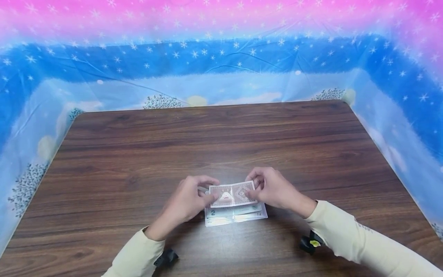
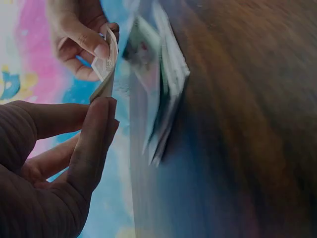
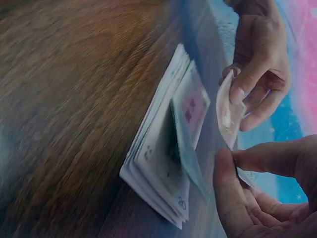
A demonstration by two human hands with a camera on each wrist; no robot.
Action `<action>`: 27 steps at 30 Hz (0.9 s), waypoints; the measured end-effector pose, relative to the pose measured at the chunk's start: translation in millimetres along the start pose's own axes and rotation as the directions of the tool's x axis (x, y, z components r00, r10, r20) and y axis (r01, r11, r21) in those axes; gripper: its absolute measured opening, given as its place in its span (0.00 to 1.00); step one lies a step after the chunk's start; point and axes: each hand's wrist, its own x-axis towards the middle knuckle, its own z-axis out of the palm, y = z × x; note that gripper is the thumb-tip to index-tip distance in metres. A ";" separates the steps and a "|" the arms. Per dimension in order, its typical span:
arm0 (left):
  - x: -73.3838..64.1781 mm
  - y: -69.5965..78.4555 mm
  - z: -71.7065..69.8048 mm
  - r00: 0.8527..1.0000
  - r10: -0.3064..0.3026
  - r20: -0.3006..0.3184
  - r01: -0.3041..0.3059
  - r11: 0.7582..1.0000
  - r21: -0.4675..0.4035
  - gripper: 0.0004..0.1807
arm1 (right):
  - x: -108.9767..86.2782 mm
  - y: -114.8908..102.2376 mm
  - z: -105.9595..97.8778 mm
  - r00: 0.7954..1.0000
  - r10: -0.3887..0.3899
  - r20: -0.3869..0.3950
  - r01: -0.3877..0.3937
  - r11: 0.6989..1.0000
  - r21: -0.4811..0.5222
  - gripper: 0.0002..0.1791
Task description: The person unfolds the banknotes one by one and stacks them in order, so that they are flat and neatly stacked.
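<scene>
A pinkish-brown banknote, creased down its middle, is held up off the table. My left hand pinches its left end between thumb and fingers. At the other end, my right hand pinches it the same way. Below lies a stack of banknotes with a "2" printed near one corner, partly covered by the raised note. In the right wrist view the stack shows several layers, and its top greenish note stands partly lifted from the rest. The held banknote looks bowed in the left wrist view.
The brown wood-grain table extends beyond and to both sides of the hands. A pink and blue snowflake-patterned cloth hangs behind and beside it. Dark devices are at both wrists, one near the right sleeve.
</scene>
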 end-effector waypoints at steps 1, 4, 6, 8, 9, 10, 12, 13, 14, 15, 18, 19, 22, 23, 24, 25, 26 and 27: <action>0.6 -0.1 1.9 1.000 0.001 0.011 -0.001 1.000 0.031 0.17 | -0.6 1.0 0.7 1.000 -0.013 0.005 0.013 0.999 -0.039 0.14; 2.6 -1.0 7.0 0.999 0.031 0.040 -0.036 0.992 0.120 0.17 | -1.9 4.2 3.3 0.999 -0.043 0.021 0.046 0.990 -0.136 0.15; 3.8 -2.2 10.0 0.997 0.051 0.055 -0.060 0.984 0.170 0.17 | -2.2 5.8 5.9 0.998 -0.060 0.030 0.064 0.982 -0.177 0.16; 5.2 -3.5 12.3 0.995 0.076 0.061 -0.088 0.972 0.218 0.16 | -2.2 7.8 8.2 0.997 -0.071 0.037 0.077 0.975 -0.209 0.15; 5.7 -4.0 13.2 0.994 0.087 0.064 -0.100 0.966 0.237 0.15 | -2.1 8.8 9.0 0.997 -0.070 0.039 0.077 0.972 -0.223 0.15; 6.0 -4.5 14.1 0.994 0.092 0.067 -0.106 0.962 0.252 0.14 | -1.9 9.7 10.1 0.997 -0.065 0.041 0.073 0.970 -0.232 0.15; 6.4 -5.1 15.3 0.992 0.099 0.074 -0.116 0.954 0.276 0.14 | -1.5 11.2 11.2 0.997 -0.061 0.040 0.070 0.964 -0.255 0.15; 6.7 -5.2 15.6 0.992 0.101 0.075 -0.118 0.950 0.289 0.13 | -1.2 12.2 11.6 0.997 -0.058 0.041 0.067 0.962 -0.264 0.14; 6.7 -5.4 16.0 0.992 0.099 0.079 -0.119 0.948 0.295 0.13 | -1.0 12.9 11.8 0.998 -0.056 0.042 0.066 0.960 -0.274 0.14; 6.6 -5.5 16.2 0.992 0.097 0.084 -0.117 0.948 0.297 0.14 | -0.8 13.6 12.0 0.998 -0.056 0.042 0.066 0.958 -0.280 0.14; 6.9 -5.7 16.7 0.991 0.092 0.093 -0.117 0.943 0.311 0.14 | -0.4 16.4 11.9 0.997 -0.066 0.045 0.076 0.950 -0.303 0.14; 6.7 -5.7 16.8 0.991 0.092 0.094 -0.117 0.942 0.316 0.14 | -0.4 17.4 11.9 0.996 -0.073 0.044 0.083 0.946 -0.313 0.14; 6.3 -6.1 16.9 0.992 0.092 0.088 -0.117 0.934 0.338 0.14 | -1.0 19.8 11.7 0.995 -0.098 0.032 0.103 0.932 -0.348 0.14; 6.1 -6.3 16.9 0.992 0.093 0.084 -0.116 0.932 0.343 0.15 | -1.5 20.4 11.8 0.994 -0.110 0.026 0.112 0.925 -0.362 0.14; 5.8 -6.5 16.9 0.993 0.090 0.082 -0.113 0.931 0.347 0.15 | -2.0 20.8 12.0 0.992 -0.122 0.019 0.120 0.918 -0.379 0.15; 5.4 -6.6 16.8 0.993 0.087 0.079 -0.109 0.930 0.352 0.15 | -2.6 20.9 12.3 0.991 -0.134 0.011 0.128 0.908 -0.398 0.15; 5.0 -6.7 16.8 0.993 0.085 0.077 -0.108 0.929 0.355 0.16 | -3.4 20.9 12.6 0.990 -0.142 0.008 0.133 0.901 -0.413 0.15; 4.6 -6.7 16.7 0.993 0.086 0.076 -0.108 0.928 0.357 0.16 | -4.2 21.1 13.0 0.989 -0.149 0.005 0.137 0.894 -0.426 0.15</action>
